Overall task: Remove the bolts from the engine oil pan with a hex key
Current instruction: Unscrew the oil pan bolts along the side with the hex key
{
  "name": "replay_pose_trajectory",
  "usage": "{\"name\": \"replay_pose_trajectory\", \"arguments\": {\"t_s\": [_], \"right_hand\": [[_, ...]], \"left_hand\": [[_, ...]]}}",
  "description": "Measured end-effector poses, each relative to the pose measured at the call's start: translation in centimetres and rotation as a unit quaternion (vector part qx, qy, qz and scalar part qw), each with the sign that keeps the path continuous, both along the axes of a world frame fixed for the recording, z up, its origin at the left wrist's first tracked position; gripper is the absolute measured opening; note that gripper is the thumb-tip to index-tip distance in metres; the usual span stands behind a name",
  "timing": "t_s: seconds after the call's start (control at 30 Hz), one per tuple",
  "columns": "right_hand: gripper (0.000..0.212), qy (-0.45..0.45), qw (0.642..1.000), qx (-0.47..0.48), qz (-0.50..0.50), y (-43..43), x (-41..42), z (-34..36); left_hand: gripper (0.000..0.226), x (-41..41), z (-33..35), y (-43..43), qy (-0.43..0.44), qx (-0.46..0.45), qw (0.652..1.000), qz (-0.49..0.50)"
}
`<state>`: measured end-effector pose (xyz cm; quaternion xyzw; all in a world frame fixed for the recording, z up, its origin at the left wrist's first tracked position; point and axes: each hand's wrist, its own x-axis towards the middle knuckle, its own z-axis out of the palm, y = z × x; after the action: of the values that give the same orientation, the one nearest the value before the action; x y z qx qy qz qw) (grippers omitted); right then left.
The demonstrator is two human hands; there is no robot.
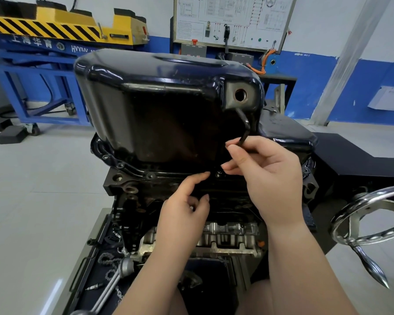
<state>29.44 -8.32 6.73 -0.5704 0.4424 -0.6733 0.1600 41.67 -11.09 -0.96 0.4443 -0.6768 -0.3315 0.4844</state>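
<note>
A glossy black oil pan [164, 105] sits upside down on the engine block, with a drain hole [240, 95] at its upper right. Bolts [150, 176] dot the pan's front flange. My right hand [266, 173] pinches a black hex key [245, 126], whose bent end rises in front of the pan wall; its lower end points down to a bolt [218, 172] on the flange. My left hand [187, 205] reaches up from below, its forefinger stretched to the flange just left of that bolt, the other fingers curled and holding nothing.
A chrome handwheel [369, 219] with a crank handle stands at the right. A ratchet and chain [118, 267] lie on the stand's tray at lower left. A blue and yellow lift [55, 32] and a wiring display board [232, 19] stand behind.
</note>
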Motion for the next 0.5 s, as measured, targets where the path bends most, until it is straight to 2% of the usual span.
{"name": "replay_pose_trajectory", "arguments": {"t_s": [0.07,0.2,0.3,0.4,0.5], "right_hand": [[0.006,-0.012,1.0,0.002,-0.007,-0.12,-0.13,0.05],[0.014,-0.012,1.0,0.015,-0.001,-0.26,-0.35,0.24],[0.003,0.006,0.999,0.025,0.041,-0.13,-0.25,0.19],[0.022,0.032,0.999,0.013,0.041,-0.09,-0.15,-0.03],[0.022,0.031,0.999,-0.003,0.025,-0.03,-0.08,0.11]], "left_hand": [[0.047,0.0,-0.01,-0.01,-0.001,0.0,1.0,-0.002],[0.047,0.02,0.0,0.03,0.0,0.0,1.0,-0.003],[0.047,-0.03,-0.02,0.02,-0.001,-0.003,1.0,-0.001],[0.047,-0.05,-0.03,-0.01,0.001,-0.002,1.0,0.001],[0.048,-0.06,-0.05,-0.04,-0.001,0.0,1.0,0.0]]}}
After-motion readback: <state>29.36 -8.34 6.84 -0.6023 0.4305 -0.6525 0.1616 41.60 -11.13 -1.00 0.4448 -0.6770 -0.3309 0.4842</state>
